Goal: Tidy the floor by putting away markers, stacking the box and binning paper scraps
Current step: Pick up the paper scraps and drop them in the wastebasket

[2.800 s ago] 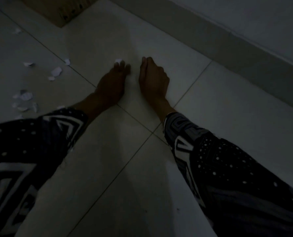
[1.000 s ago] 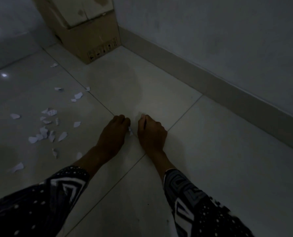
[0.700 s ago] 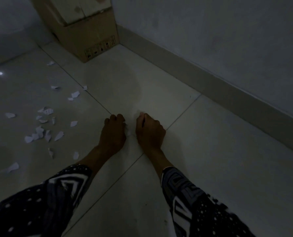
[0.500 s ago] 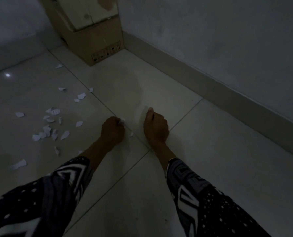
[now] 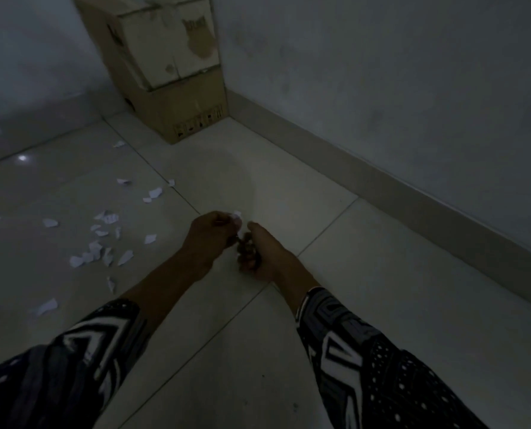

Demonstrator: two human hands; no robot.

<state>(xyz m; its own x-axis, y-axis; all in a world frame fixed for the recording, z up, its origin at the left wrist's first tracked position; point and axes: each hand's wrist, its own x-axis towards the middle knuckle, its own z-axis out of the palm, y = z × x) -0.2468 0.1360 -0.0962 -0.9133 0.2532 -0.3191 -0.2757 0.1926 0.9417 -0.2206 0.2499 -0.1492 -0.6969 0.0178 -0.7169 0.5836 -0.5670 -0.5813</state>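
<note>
Hands (image 5: 236,243) now lifted, gripping paper scraps (image 5: 236,215).

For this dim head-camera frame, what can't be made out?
- Right hand: its curled fingers hide what, if anything, it holds; dark and blurred.
- Left hand: pinches a paper scrap, mostly hidden by the fingers.
- Stacked boxes: top cut off by the upper edge; printed marks too small.
- No bin or markers in view.
</note>
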